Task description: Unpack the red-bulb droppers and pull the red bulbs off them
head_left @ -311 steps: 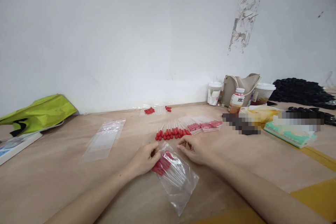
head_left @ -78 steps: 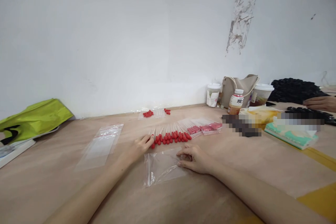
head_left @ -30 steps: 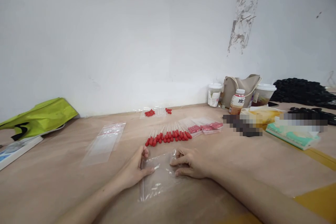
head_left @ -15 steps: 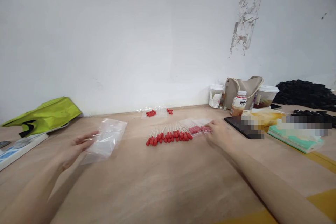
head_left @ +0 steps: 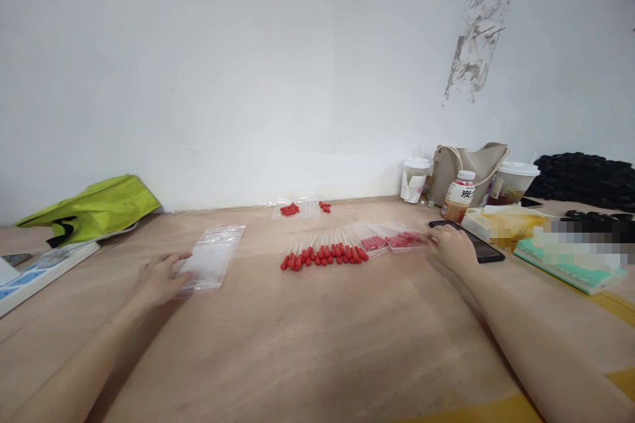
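Observation:
My left hand [head_left: 166,275] is at the left edge of a small stack of clear plastic zip bags [head_left: 214,259], which lies flat on the table, thumb and fingers closed on the edge. A row of droppers [head_left: 325,255] with red bulbs and thin pale tubes lies in the middle, bulbs toward me. To their right, clear bags with red-bulbed droppers [head_left: 404,240] overlap one another. My right hand [head_left: 452,248] has curled fingers at the right end of these bags; the fingertips are slightly blurred and seem to pinch the last bag.
By the wall lie more red bulbs [head_left: 290,209] and clear tubes [head_left: 310,209] on plastic. On the right are a phone [head_left: 489,251], a bottle [head_left: 460,198], lidded cups [head_left: 415,180], a grey bag [head_left: 446,168] and a tissue pack [head_left: 570,264]. A power strip [head_left: 47,272] and yellow-green bag [head_left: 106,208] are left.
The clear bags in my left hand have come down from a tilt to lie flat. My right hand has shifted right, uncovering more of the filled bags. The view has swung slightly left.

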A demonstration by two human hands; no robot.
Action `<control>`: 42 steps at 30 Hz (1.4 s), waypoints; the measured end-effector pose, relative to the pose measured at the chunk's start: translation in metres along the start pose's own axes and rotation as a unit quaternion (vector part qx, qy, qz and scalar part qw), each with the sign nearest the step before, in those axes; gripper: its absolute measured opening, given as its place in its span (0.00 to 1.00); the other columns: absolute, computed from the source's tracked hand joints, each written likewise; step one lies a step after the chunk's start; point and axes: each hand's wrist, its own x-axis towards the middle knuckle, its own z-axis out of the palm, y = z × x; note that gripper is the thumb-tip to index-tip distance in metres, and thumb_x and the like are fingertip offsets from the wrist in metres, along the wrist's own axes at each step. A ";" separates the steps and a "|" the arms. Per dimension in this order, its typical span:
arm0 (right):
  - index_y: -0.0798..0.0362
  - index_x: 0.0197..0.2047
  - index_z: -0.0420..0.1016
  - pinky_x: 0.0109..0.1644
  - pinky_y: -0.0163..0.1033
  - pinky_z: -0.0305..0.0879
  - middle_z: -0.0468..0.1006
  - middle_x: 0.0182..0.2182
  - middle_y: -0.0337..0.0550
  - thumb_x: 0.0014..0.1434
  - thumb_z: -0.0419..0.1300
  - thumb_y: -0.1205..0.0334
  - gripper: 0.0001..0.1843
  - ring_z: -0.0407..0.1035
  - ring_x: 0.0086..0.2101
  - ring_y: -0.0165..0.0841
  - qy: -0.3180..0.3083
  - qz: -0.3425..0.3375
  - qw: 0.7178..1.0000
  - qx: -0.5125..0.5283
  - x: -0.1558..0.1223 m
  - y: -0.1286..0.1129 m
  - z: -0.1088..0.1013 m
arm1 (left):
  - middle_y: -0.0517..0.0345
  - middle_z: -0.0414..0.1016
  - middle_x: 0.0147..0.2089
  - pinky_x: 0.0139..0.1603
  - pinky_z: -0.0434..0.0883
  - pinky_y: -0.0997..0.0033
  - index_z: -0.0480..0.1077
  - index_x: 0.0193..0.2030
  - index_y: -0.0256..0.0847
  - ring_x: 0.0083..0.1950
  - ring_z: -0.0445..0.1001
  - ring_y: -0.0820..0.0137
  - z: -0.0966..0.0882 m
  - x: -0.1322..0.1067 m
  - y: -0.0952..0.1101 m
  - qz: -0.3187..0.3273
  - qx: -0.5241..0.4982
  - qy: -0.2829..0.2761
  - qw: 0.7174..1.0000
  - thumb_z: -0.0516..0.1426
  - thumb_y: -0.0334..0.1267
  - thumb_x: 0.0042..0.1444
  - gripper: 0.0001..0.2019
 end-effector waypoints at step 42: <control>0.56 0.42 0.62 0.26 0.35 0.66 0.71 0.16 0.31 0.28 0.71 0.65 0.35 0.67 0.19 0.27 -0.422 0.181 0.545 0.702 -0.051 -0.188 -0.033 | 0.52 0.60 0.55 0.54 0.62 0.63 0.64 0.52 0.45 0.55 0.60 0.67 -0.002 -0.024 0.240 0.331 -0.343 -0.195 0.857 0.50 0.33 0.58 0.15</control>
